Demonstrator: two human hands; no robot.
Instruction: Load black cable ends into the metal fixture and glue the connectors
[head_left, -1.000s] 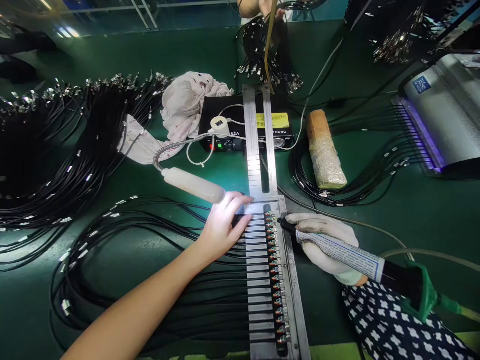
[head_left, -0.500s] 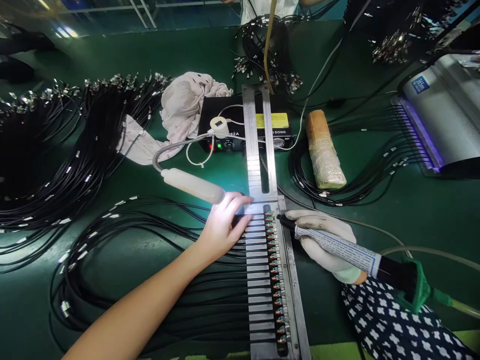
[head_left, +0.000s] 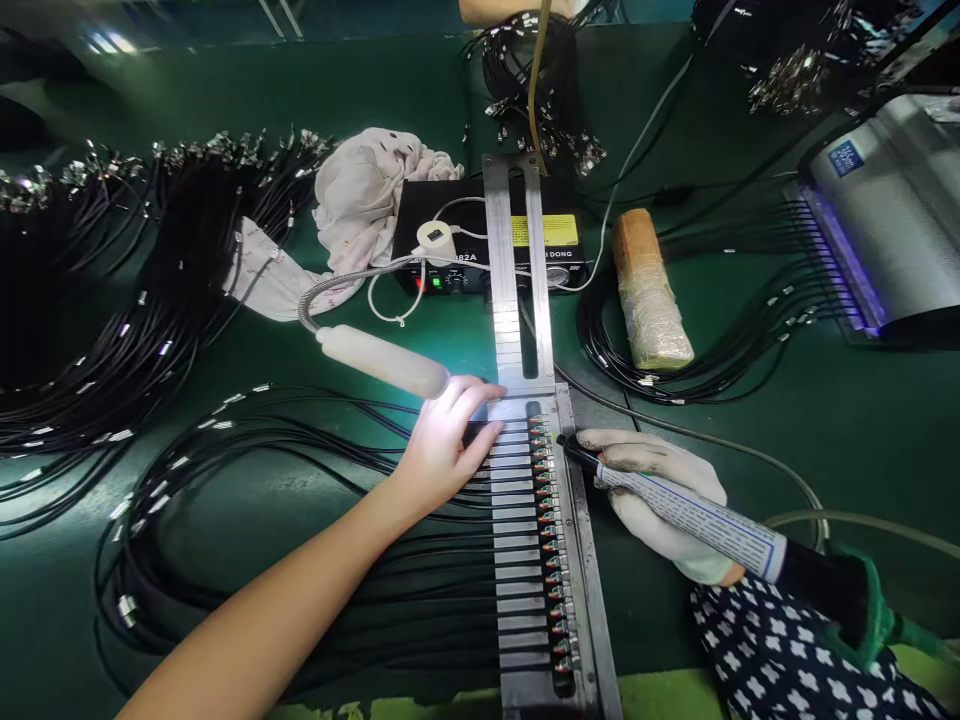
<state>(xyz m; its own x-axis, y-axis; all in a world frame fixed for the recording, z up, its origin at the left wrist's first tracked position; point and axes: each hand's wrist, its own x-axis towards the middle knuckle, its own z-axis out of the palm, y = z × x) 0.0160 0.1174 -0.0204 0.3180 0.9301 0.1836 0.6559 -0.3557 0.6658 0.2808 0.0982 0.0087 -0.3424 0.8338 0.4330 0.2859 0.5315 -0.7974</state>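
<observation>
My left hand [head_left: 442, 435] is bare and rests at the left edge of a long slotted metal fixture [head_left: 517, 560]. Its thumb and forefinger lie apart on the metal; the other fingers are partly hidden. Black cables [head_left: 420, 545] run from the left into the slots, and their small connector ends [head_left: 551, 530] with coloured wires line up along the right side. My right hand [head_left: 667, 490], in a stained white glove, grips a labelled dispensing syringe [head_left: 697, 515] with a black front end and a green hose fitting. Its tip is close to the upper connectors; contact cannot be made out.
A white lamp [head_left: 382, 360] on a bent neck shines over my left hand. Behind stand a black control box [head_left: 450, 270] and crumpled cloth [head_left: 360, 200]. Cable bundles [head_left: 187, 240] lie left. A wrapped block [head_left: 651, 300] and a silver machine with purple light [head_left: 892, 220] are right.
My right hand and the syringe have moved slightly down and to the right, the tip a little further along the connector row. My left hand keeps its place on the fixture.
</observation>
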